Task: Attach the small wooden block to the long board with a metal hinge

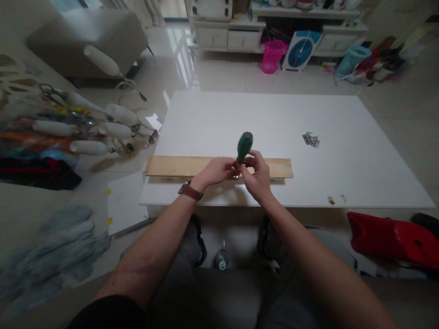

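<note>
Your screwdriver [244, 146] stands upright on the plank [178, 166], abt mid-length. L hand [216, 171] and R hand [258, 177] fingers both pinch its shank low. Stiff, light imo (fat handle grips better tho).

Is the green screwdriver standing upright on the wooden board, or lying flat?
Upright, leaning a little. The handle of the green screwdriver rises above the left hand and right hand, which hide its tip at the wooden board.

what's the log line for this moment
left hand: at green screwdriver tip | right hand: holds screwdriver upright | on: wooden plank, white table | nearby: small metal parts
</note>
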`<state>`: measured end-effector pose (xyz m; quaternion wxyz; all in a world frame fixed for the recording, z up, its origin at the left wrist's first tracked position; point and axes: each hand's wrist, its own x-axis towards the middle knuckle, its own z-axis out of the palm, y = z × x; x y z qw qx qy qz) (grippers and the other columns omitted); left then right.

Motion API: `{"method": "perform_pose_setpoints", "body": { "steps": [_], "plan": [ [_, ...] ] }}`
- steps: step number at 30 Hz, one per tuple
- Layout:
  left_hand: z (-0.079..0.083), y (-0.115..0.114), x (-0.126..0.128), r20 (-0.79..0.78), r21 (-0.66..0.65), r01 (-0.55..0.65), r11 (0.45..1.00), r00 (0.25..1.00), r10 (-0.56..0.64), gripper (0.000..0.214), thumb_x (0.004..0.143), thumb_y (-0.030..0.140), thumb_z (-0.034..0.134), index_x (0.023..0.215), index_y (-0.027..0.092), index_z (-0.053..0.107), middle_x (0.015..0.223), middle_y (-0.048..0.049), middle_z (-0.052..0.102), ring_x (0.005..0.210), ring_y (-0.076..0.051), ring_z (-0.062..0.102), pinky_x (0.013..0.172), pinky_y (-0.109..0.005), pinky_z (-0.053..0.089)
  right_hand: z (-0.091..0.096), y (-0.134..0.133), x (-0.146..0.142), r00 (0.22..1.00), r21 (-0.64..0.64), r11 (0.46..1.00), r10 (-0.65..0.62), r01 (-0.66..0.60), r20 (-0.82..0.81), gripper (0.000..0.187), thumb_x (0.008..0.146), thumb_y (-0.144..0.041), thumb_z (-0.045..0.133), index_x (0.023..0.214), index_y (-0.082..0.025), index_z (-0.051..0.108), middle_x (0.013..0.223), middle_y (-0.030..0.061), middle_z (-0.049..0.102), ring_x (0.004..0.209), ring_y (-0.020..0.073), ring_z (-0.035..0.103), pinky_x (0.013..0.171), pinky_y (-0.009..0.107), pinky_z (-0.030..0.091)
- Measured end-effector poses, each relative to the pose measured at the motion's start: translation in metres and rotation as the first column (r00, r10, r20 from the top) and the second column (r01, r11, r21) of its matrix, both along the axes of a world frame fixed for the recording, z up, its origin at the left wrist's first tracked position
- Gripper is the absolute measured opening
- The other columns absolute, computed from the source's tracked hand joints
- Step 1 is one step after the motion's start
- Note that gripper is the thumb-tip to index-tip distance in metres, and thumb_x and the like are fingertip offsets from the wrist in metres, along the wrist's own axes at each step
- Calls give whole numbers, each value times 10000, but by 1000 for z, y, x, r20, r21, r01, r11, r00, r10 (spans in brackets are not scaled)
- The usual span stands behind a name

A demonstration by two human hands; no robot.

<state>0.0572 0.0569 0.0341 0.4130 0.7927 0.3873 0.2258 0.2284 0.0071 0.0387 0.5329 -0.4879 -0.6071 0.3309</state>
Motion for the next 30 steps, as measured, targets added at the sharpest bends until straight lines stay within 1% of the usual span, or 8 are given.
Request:
{"method": "perform_pose_setpoints", "body": {
  "steps": [3, 5, 9, 13, 17, 21, 25, 30],
  "plan": [
    [-1, 0, 2, -4, 36, -24, 999, 1000, 25, 123, 920, 208, 711, 988, 184, 811, 1035, -85, 818, 957, -228, 746, 879, -328, 559, 2, 0, -2, 999, 10, 1000, -24, 25, -36, 318, 882, -319, 732, 1169, -277, 601, 980, 13, 775, 881, 199, 748, 765, 360, 619],
    [-1, -1, 2, -12, 53, -49, 997, 999, 50, 107, 907, 210, 730, 971, 181, 812, 1027, -86, 817, 944, -228, 741, 868, -326, 556, 1, 1, -2, 997, 6, 999, -54, 54, -51, 327, 864, -305, 749, 1156, -279, 605, 930, -2, 751, 842, 189, 733, 736, 346, 614],
    [0, -1, 1, 10, 4, -32, 999, 999, 32, 157, 882, 192, 741, 1022, 194, 813, 1003, -56, 820, 920, -214, 743, 814, -295, 547, -4, 2, -2, 996, 25, 996, -83, 84, -39, 343, 860, -244, 729, 1176, -282, 602, 860, -25, 733, 805, 183, 719, 736, 345, 595],
    [0, 0, -1, 56, -13, 14, 1000, 998, -13, 168, 903, 174, 696, 1029, 192, 805, 1001, -46, 817, 910, -198, 734, 815, -290, 547, -6, 2, -1, 997, 73, 995, -67, 70, -38, 323, 887, -213, 680, 1188, -277, 584, 913, -8, 757, 833, 183, 728, 766, 356, 580],
    [-3, 1, 0, 61, 16, -4, 1000, 998, 3, 112, 912, 193, 714, 985, 186, 799, 1015, -61, 810, 938, -209, 729, 826, -303, 547, -3, 2, -2, 999, 70, 996, -46, 48, -28, 306, 906, -242, 680, 1192, -280, 580, 933, 2, 759, 866, 192, 733, 783, 364, 580],
    [-3, 0, 2, 33, 37, -37, 999, 999, 36, 73, 894, 184, 745, 947, 181, 795, 1001, -64, 805, 901, -199, 720, 806, -297, 537, -1, 3, -2, 998, 39, 997, -66, 65, 6, 282, 878, -327, 752, 1103, -273, 593, 892, -17, 732, 793, 174, 699, 715, 329, 558],
    [3, -2, 2, 30, 29, -20, 999, 999, 20, 145, 886, 192, 755, 1022, 195, 804, 1037, -57, 807, 917, -195, 721, 818, -291, 539, -1, 3, 0, 992, 45, 991, -127, 127, 9, 241, 842, -270, 759, 1010, -263, 587, 790, -47, 685, 713, 147, 636, 677, 302, 521],
    [5, -2, 1, 77, -22, 37, 999, 996, -36, 127, 940, 191, 671, 985, 183, 789, 1010, -54, 807, 885, -178, 726, 798, -279, 542, 2, 0, 0, 993, 28, 993, -116, 117, -25, 275, 850, -240, 725, 1099, -262, 612, 827, -30, 746, 724, 158, 672, 713, 326, 543]
  ]
}}
